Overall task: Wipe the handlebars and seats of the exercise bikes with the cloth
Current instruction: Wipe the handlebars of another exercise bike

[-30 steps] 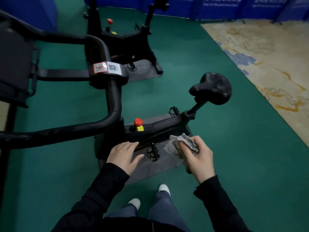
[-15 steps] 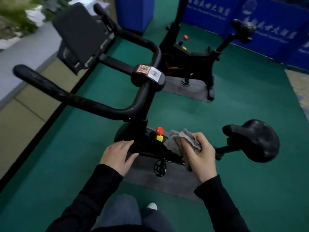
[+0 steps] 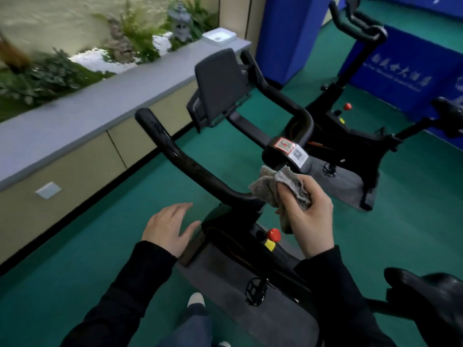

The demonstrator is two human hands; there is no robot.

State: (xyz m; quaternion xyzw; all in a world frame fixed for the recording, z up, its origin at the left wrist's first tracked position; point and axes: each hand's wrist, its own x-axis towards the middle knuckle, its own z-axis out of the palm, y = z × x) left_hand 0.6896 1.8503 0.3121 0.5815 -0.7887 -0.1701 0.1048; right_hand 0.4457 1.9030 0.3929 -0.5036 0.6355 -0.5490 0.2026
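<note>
A black exercise bike stands right in front of me. Its curved black handlebar (image 3: 190, 169) runs from upper left down to the stem, with a dark screen holder (image 3: 220, 83) behind. My right hand (image 3: 307, 214) grips a crumpled grey cloth (image 3: 280, 186), and the cloth touches the bar's centre just below the stickered clamp (image 3: 290, 151). My left hand (image 3: 169, 226) hovers open, fingers spread, to the left of the frame and touches nothing. The black seat (image 3: 426, 294) shows at the lower right edge. A red knob (image 3: 273, 234) sits on the frame.
A second black bike (image 3: 350, 136) stands behind on a grey mat (image 3: 345, 186), its seat (image 3: 451, 113) at the right edge. Blue panels (image 3: 400, 68) close off the back. A grey ledge (image 3: 100, 106) with plants runs along the left. Green carpet (image 3: 75, 271) covers the floor.
My view swung left and up from the frame to the handlebar. My right hand rose with the cloth from near the red knob to the bar's centre. My left hand opened wider.
</note>
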